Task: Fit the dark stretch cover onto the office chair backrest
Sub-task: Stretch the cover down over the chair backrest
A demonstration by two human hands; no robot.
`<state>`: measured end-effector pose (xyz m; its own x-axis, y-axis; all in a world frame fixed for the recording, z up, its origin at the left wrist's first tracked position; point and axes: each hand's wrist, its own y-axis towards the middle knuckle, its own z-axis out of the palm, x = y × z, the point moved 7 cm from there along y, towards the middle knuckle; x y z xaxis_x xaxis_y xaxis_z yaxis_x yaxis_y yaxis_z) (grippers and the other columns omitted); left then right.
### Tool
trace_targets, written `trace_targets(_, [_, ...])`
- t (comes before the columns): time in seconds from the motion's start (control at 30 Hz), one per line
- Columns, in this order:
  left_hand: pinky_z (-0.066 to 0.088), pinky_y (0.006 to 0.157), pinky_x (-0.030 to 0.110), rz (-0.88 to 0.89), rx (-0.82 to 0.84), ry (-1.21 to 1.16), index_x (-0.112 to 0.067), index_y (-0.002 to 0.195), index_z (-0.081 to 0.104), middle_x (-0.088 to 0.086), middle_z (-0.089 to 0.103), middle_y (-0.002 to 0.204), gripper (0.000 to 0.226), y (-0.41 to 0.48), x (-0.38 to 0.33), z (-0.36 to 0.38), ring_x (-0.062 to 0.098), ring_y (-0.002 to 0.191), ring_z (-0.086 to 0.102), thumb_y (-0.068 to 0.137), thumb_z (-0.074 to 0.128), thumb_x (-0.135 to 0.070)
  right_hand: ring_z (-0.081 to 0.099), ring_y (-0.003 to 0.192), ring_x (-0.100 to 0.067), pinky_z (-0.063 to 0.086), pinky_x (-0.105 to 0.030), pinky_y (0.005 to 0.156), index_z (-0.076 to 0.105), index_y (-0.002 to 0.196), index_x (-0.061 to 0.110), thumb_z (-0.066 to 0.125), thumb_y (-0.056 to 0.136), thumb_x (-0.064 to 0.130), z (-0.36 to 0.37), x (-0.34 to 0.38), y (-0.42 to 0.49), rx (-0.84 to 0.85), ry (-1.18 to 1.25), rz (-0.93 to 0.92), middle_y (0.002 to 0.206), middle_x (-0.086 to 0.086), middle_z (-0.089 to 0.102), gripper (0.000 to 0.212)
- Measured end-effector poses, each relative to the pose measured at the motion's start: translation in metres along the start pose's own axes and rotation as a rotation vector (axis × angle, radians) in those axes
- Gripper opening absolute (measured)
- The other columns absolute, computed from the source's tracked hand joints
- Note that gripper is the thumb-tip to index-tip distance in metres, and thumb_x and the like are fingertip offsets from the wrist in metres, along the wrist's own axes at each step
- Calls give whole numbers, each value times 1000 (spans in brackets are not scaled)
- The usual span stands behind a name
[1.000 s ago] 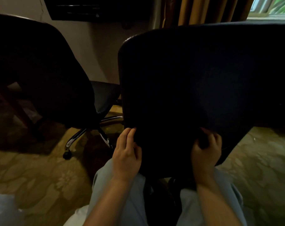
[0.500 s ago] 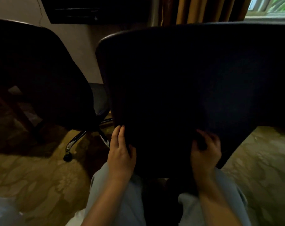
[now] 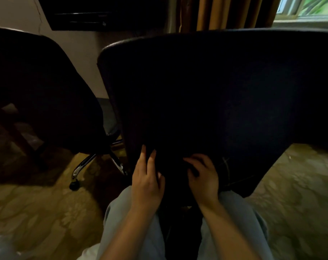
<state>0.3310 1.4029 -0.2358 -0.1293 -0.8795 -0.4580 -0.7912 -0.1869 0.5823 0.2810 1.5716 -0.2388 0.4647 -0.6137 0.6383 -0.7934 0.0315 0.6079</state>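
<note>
Two hands work at the lower edge of the backrest [image 3: 107, 76], which fills the centre and right of the frame, seen from behind. The cover [image 3: 215, 100] lies stretched over it as one dark sheet from the top rim down to the bottom edge; in this dim light the line between fabric and shell cannot be made out.

Left hand [image 3: 147, 177]: lower centre of the frame, at the lower left side of the backrest. Its fingers [image 3: 143, 156] lie long and nearly straight, pressed flat against the cover and pointing up. The thumb is not clearly seen.

Right hand [image 3: 202, 177]: just beside the left, nearer the middle of the bottom edge. Its fingers [image 3: 192, 162] are curled into the cover, bunching a fold of it.

Pale trousers [image 3: 121, 222] show below both forearms, with the chair between the knees.

Left of the frame: a second chair [image 3: 37, 91], also dark, on a chromed base [image 3: 95, 162] with a caster [image 3: 74, 185] resting on patterned carpet [image 3: 37, 212]. Upper centre: an ochre curtain [image 3: 225, 12]. Upper right corner: a window [image 3: 309, 8] with green beyond it.
</note>
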Motion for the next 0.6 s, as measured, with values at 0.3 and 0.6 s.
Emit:
trace_targets(0.3, [39, 107, 45, 19, 3, 19, -4, 141, 39, 16, 37, 149, 59, 4, 11, 2, 27, 133, 38, 86, 42, -24, 60, 96, -28, 38, -16, 87, 74, 98, 10, 60, 70, -14, -67, -43, 16, -295, -54, 195, 106, -13, 61, 39])
trace_targets(0.6, [29, 113, 45, -57, 62, -9, -13, 147, 28, 1, 14, 159, 64, 7, 19, 6, 22, 141, 28, 89, 54, -24, 57, 103, -23, 35, -20, 83, 72, 100, 10, 61, 72, -13, -64, -47, 14, -305, -58, 351, 115, -12, 57, 38])
